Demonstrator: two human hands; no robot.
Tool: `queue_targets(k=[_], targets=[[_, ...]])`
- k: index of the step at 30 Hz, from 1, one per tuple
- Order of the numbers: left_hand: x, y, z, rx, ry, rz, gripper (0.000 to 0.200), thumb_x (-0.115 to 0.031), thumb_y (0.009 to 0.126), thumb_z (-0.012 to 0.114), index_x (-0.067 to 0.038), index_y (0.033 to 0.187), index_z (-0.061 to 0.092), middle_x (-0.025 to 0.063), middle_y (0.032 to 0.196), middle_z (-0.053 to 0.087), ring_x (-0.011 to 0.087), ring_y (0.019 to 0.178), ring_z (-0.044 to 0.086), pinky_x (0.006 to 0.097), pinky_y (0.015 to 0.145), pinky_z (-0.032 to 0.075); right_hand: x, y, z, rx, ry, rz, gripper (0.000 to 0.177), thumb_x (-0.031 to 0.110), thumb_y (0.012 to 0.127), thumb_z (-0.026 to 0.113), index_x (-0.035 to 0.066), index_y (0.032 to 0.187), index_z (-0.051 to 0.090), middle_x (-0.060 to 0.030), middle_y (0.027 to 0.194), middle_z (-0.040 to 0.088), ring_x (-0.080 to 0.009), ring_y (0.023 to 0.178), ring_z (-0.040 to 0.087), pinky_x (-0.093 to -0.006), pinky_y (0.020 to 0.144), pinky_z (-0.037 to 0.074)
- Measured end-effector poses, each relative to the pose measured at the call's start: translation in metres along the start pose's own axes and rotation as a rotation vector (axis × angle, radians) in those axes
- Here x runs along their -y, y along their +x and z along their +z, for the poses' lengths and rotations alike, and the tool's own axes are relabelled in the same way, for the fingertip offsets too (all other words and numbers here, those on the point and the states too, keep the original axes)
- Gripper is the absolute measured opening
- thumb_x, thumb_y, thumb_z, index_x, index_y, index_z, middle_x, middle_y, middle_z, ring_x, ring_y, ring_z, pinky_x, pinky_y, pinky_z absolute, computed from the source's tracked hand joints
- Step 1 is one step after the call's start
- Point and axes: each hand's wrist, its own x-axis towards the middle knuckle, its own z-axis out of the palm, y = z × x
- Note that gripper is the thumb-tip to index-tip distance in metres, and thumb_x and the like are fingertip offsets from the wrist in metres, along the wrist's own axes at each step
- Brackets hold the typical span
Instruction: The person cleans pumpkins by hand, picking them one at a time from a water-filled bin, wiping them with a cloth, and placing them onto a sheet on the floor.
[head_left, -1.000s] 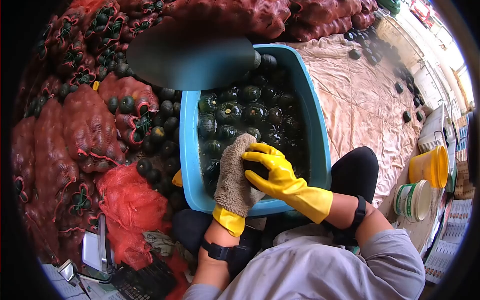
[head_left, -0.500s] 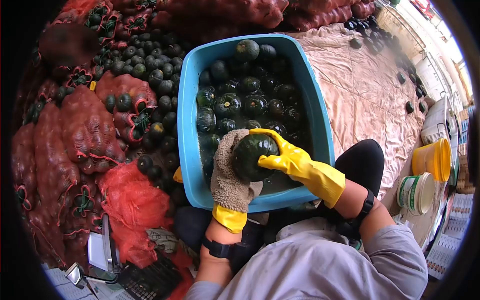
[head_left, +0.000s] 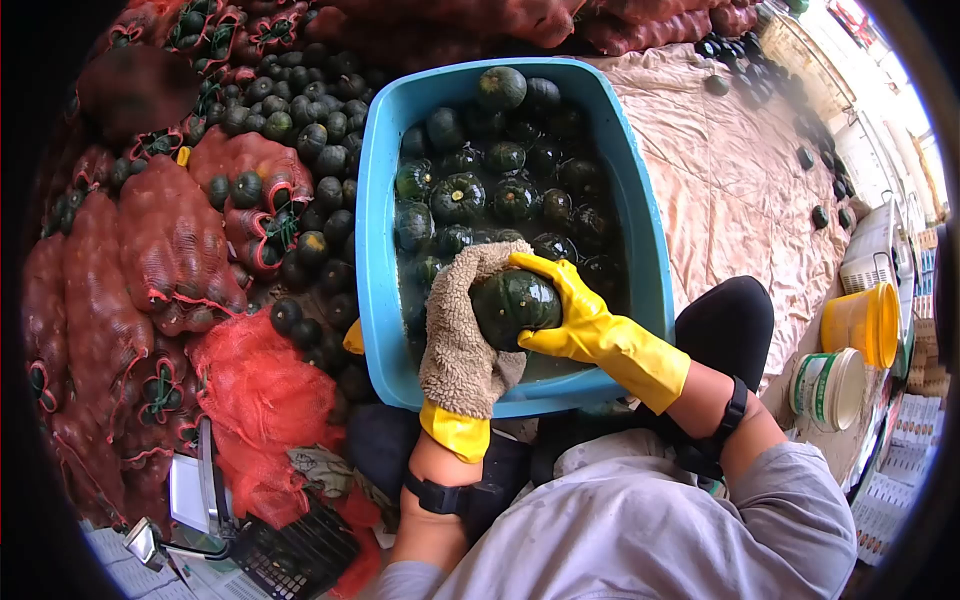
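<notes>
Between both hands, above the near end of a blue tub [head_left: 377,250], is a wet dark green pumpkin [head_left: 515,308]. My left hand [head_left: 465,335] wears a brown fluffy cloth mitt over a yellow rubber glove and presses on the pumpkin's left side; its fingers are hidden under the mitt. Wrapped round the right side is my right hand [head_left: 585,320] in a yellow rubber glove, thumb below and fingers on top. Several more pumpkins [head_left: 459,198] float in the tub's water beyond the hands.
Red mesh sacks [head_left: 175,235] full of pumpkins and a heap of loose pumpkins [head_left: 310,140] lie on the left. A pinkish cloth [head_left: 720,190] covers the floor at right, with a yellow bucket [head_left: 862,325] and a white bucket [head_left: 828,388] beside it. A scale [head_left: 290,555] sits lower left.
The pumpkin has turned between my hands, so another side faces up. My right hand has shifted slightly round it, and the cloth mitt reaches a little higher along its left side.
</notes>
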Motion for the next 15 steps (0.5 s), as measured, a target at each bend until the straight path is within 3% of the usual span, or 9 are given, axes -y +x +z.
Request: queue_targets(k=[2, 5, 6, 9, 11, 13, 14, 15], targets=[[0.004, -0.002, 0.0, -0.025, 0.04, 0.033, 0.077, -0.011, 0.079, 0.084, -0.005, 0.145, 0.045, 0.0148, 0.136, 0.064, 0.0298, 0.125, 0.064, 0.0422, 0.114, 0.047, -0.007, 0.002, 0.002, 0.034, 0.101, -0.013, 0.098, 0.014, 0.072, 0.09, 0.015, 0.159, 0.044, -0.0181, 0.14, 0.059, -0.0333, 0.134, 0.056, -0.0433, 0.118, 0.044], [0.007, -0.003, 0.0, -0.034, 0.078, 0.068, 0.079, -0.009, 0.077, 0.086, -0.005, 0.144, 0.045, 0.015, 0.134, 0.065, 0.0299, 0.123, 0.065, 0.0421, 0.113, 0.047, 0.003, -0.001, 0.0, 0.12, 0.592, 0.234, 0.096, 0.012, 0.074, 0.089, 0.014, 0.159, 0.044, -0.0132, 0.147, 0.058, -0.0257, 0.137, 0.056, -0.0395, 0.118, 0.044], [0.006, 0.0, 0.0, -0.042, 0.068, 0.067, 0.079, -0.008, 0.077, 0.084, -0.005, 0.146, 0.045, 0.0155, 0.136, 0.064, 0.0308, 0.125, 0.063, 0.0421, 0.114, 0.047, 0.002, -0.001, -0.001, 0.124, 0.548, 0.206, 0.094, 0.011, 0.077, 0.088, 0.013, 0.16, 0.043, -0.0105, 0.148, 0.057, -0.0212, 0.134, 0.056, -0.0368, 0.116, 0.045], [0.001, 0.006, 0.002, -0.03, 0.047, 0.025, 0.079, -0.004, 0.078, 0.078, -0.004, 0.149, 0.042, 0.017, 0.141, 0.059, 0.0332, 0.129, 0.059, 0.0424, 0.116, 0.044, 0.015, 0.002, -0.008, 0.124, 0.676, 0.252, 0.091, 0.01, 0.081, 0.087, 0.013, 0.161, 0.042, -0.0093, 0.147, 0.057, -0.0201, 0.134, 0.056, -0.0365, 0.116, 0.044], [-0.001, 0.011, 0.007, -0.037, 0.025, -0.033, 0.08, -0.001, 0.079, 0.074, -0.004, 0.151, 0.04, 0.018, 0.145, 0.056, 0.0349, 0.132, 0.057, 0.0425, 0.117, 0.043, 0.008, 0.005, 0.002, -0.059, 0.738, 0.198, 0.083, 0.011, 0.089, 0.083, 0.014, 0.161, 0.042, -0.0077, 0.142, 0.06, -0.0183, 0.129, 0.058, -0.035, 0.113, 0.046], [-0.004, 0.014, 0.012, -0.028, 0.05, -0.057, 0.08, 0.001, 0.08, 0.07, -0.004, 0.153, 0.039, 0.019, 0.148, 0.053, 0.0365, 0.135, 0.054, 0.0427, 0.119, 0.041, 0.005, 0.01, 0.004, -0.215, 0.808, 0.297, 0.081, 0.013, 0.09, 0.083, 0.014, 0.16, 0.043, -0.0072, 0.136, 0.063, -0.0169, 0.124, 0.061, -0.034, 0.111, 0.048], [-0.007, 0.015, 0.011, -0.007, 0.095, -0.033, 0.081, 0.003, 0.08, 0.068, -0.004, 0.154, 0.038, 0.0195, 0.15, 0.052, 0.0374, 0.137, 0.053, 0.0427, 0.119, 0.041, 0.004, 0.014, 0.0, -0.239, 0.695, 0.358, 0.079, 0.015, 0.09, 0.084, 0.014, 0.158, 0.046, -0.0067, 0.132, 0.065, -0.0157, 0.119, 0.063, -0.0332, 0.108, 0.05], [-0.012, 0.015, 0.007, 0.049, 0.196, 0.041, 0.081, 0.004, 0.08, 0.066, -0.004, 0.156, 0.037, 0.02, 0.152, 0.05, 0.0382, 0.138, 0.051, 0.0428, 0.12, 0.04, 0.005, 0.017, -0.006, -0.217, 0.768, 0.431, 0.077, 0.018, 0.089, 0.086, 0.014, 0.156, 0.049, -0.0067, 0.131, 0.066, -0.0164, 0.118, 0.063, -0.0332, 0.107, 0.051]])
